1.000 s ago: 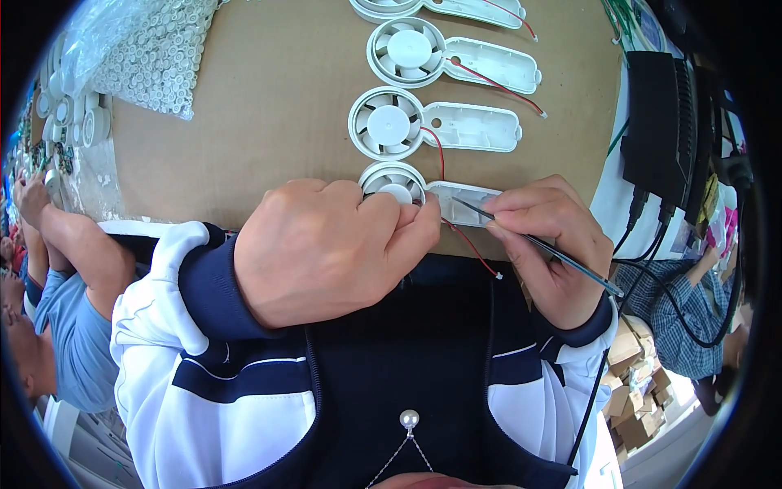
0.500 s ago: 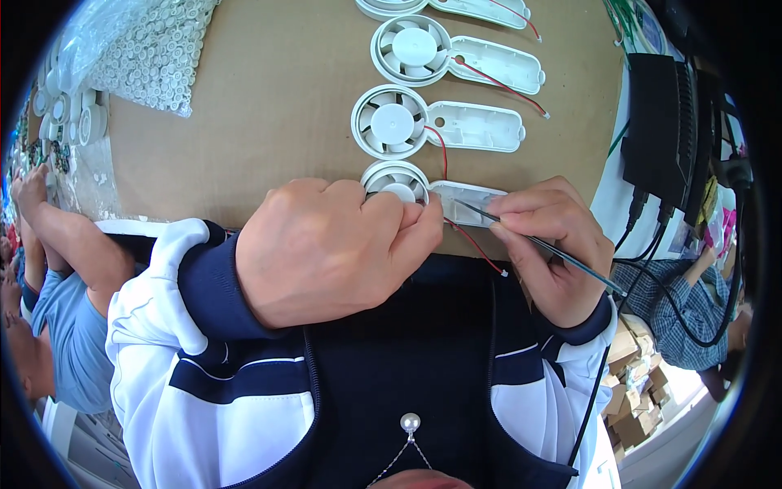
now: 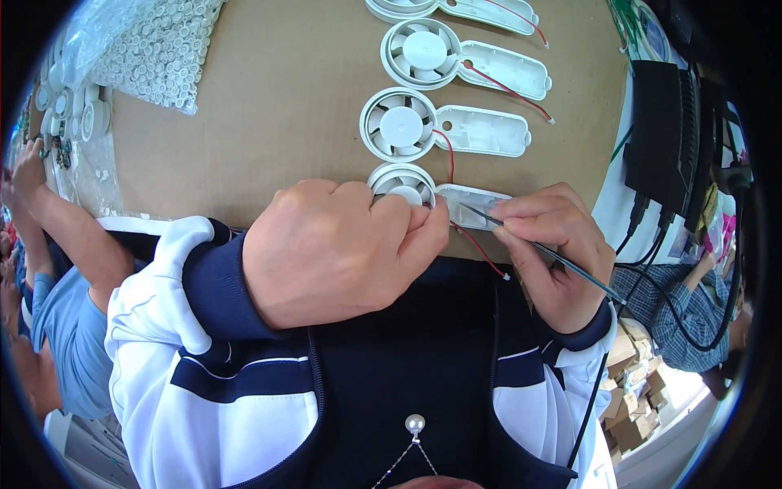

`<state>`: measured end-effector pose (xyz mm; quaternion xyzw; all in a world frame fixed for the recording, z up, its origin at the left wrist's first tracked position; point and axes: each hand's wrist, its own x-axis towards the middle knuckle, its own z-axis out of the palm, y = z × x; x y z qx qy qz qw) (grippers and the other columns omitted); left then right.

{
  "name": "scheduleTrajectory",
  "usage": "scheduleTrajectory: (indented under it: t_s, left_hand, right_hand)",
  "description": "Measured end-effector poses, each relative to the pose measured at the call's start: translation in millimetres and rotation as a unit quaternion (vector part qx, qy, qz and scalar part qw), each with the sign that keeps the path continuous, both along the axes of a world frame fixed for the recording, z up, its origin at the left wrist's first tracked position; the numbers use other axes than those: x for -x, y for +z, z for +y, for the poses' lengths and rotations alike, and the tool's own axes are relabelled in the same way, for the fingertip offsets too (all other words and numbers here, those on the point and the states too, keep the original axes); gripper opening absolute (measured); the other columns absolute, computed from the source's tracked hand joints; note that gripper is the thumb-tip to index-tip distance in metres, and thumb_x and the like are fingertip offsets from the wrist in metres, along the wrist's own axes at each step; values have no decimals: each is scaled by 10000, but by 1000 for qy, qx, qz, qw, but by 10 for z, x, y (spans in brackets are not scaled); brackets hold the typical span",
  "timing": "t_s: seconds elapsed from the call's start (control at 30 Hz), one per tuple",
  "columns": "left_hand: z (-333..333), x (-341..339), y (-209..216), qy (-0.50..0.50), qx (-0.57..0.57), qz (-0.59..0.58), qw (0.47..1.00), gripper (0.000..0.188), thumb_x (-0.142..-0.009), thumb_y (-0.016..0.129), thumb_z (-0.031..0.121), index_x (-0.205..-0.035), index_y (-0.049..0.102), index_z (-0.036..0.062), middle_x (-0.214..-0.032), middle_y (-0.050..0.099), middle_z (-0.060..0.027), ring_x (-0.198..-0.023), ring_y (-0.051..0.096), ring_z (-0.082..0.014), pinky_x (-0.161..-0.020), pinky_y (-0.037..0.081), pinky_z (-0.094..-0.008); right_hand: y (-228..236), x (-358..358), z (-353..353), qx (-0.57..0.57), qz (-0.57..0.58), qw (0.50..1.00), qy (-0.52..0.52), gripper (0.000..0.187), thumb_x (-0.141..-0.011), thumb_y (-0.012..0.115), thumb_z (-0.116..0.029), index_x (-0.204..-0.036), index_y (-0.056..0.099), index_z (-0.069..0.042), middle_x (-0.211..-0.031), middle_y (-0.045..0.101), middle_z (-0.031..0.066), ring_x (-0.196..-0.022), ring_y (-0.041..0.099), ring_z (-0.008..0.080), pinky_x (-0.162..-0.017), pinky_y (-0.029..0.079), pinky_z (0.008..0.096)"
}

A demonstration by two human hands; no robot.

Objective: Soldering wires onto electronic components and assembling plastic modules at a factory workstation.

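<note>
The nearest white handheld fan half (image 3: pixel 401 174), a round housing with blades and a long hollow handle shell (image 3: pixel 466 196), lies at the table's near edge. My left hand (image 3: pixel 330 257) is closed on it where the round part meets the handle, thumb and forefinger pinched together. In my right hand (image 3: pixel 562 248) is a pair of slim metal tweezers (image 3: pixel 580 279), held like a pen. Their dark tip points into the handle shell, close to my left fingertips. A thin red wire (image 3: pixel 485 254) with a small white plug hangs out below the shell. My left fingers hide part of the housing.
More fan halves (image 3: pixel 401 127) with red wires line up beyond. A plastic bag of small white round parts (image 3: pixel 163 69) lies far left, near loose white rings (image 3: pixel 95 120). At right stands a black box (image 3: pixel 656 122) with cables. A person (image 3: pixel 77 326) sits at left.
The whole view has shifted slightly, with the fans a little further right. Both hands keep their grip, and the tweezers' tip stays in the handle shell.
</note>
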<state>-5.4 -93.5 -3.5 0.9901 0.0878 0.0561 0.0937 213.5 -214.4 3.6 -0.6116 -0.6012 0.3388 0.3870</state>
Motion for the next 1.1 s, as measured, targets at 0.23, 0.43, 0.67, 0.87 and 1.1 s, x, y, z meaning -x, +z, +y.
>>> scheduleTrajectory:
  t_s: [0.23, 0.43, 0.67, 0.87, 1.1]
  left_hand:
    - [5, -20, 2, 1, 0, 11, 1000, 321, -800, 679, 64, -1120, 701, 73, -731, 489, 7, -516, 440, -115, -428, 325, -249]
    - [15, -14, -78, -2, -8, -34, 999, 216, -818, 669, 73, -1031, 702, 56, -693, 430, -6, -477, 382, -115, -396, 310, -250]
    - [5, -14, -49, -4, -20, -39, 999, 184, -825, 666, 76, -1004, 700, 50, -678, 411, -7, -466, 375, -116, -387, 308, -250]
    - [-1, -3, -1, -2, -11, 4, 1000, 284, -815, 668, 72, -1098, 692, 71, -730, 479, 1, -515, 437, -121, -430, 333, -251]
    - [-8, -13, -73, 6, -14, -50, 999, 175, -836, 662, 73, -1006, 700, 51, -680, 419, -8, -477, 385, -116, -393, 313, -251]
  right_hand:
    - [14, 58, 19, -7, -39, 999, 14, 163, -793, 734, 70, -927, 685, -9, -977, 731, 129, -854, 648, 249, -772, 525, 322]
    - [5, 177, -4, -32, -87, 996, 16, 175, -812, 727, 83, -938, 668, -25, -1012, 742, 146, -858, 644, 240, -763, 516, 315]
    - [-102, 83, -59, -23, -5, 1000, -11, 195, -812, 723, 88, -950, 653, -31, -1024, 745, 144, -848, 637, 237, -746, 508, 308]
    - [-84, 85, -51, -30, -41, 999, 5, 206, -812, 721, 91, -955, 643, -35, -1021, 745, 145, -838, 630, 233, -738, 501, 306]
    - [-18, 172, 3, -52, -68, 996, 10, 197, -781, 744, 92, -938, 673, -4, -967, 720, 119, -817, 637, 249, -741, 515, 314]
